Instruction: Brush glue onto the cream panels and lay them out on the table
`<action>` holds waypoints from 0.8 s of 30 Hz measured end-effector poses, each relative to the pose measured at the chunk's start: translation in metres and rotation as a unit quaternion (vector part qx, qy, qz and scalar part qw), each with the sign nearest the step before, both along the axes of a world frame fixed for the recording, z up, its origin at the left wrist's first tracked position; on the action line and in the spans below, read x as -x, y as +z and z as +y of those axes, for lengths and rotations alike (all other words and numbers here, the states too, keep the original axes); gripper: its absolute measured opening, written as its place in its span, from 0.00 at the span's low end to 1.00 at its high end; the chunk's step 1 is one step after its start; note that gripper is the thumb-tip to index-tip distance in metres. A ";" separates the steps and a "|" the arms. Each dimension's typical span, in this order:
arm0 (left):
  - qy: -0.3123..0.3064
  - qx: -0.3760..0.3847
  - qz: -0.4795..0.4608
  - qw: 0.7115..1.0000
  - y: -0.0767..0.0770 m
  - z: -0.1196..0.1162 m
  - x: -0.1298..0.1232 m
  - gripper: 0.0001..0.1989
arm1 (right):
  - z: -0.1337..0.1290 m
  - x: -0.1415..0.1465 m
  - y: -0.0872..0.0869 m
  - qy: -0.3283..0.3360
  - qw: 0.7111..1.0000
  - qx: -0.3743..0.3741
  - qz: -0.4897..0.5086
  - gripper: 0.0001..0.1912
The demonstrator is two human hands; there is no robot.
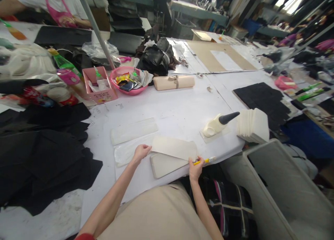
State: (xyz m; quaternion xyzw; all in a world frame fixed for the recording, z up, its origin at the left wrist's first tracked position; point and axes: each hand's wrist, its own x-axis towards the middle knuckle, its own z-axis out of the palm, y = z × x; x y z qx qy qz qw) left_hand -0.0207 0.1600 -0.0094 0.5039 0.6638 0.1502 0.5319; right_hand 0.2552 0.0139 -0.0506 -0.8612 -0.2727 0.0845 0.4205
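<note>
Between my two hands is a cream flat panel (174,146), held by its ends and tilted over a similar panel stack (167,166) on the white table. My left hand (141,152) pinches the panel's left end. My right hand (196,167) grips its right corner and also holds a yellow-handled brush (206,161), bristles pointing right. Left of the panel lie two whitish, glossy strips, a far one (134,130) and a near one (125,153). A cream glue container (212,125) with a dark handle-like piece stands on a clear sheet to the right.
A stack of white pieces (252,124) stands at the table's right edge, above a grey bin (276,184). Black sheets (39,160) cover the left side. Farther back are a pink basin (130,90), a pink box (100,93) and a tied roll (174,83). Another person (52,6) sits opposite.
</note>
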 end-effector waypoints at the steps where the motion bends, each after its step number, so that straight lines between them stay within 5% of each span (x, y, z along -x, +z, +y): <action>1: 0.011 0.002 -0.015 1.000 0.003 -0.001 -0.001 0.17 | 0.000 0.000 0.000 -0.001 1.000 0.000 0.003 0.28; 8: 0.042 -0.097 -0.106 0.989 0.043 -0.023 -0.002 0.13 | 0.000 0.002 0.002 -0.007 0.999 0.006 0.031 0.31; 11: 0.054 -0.045 -0.135 0.988 0.051 -0.045 -0.002 0.10 | 0.000 0.001 0.005 -0.005 1.000 0.010 0.025 0.31; 18: 0.052 0.085 -0.151 0.983 0.029 -0.091 -0.003 0.09 | -0.017 -0.014 0.041 0.088 0.990 -0.050 -0.099 0.22; 24: -0.064 -0.025 -0.168 0.983 0.021 -0.105 0.006 0.11 | -0.027 -0.020 0.069 0.179 0.970 -0.068 -0.147 0.16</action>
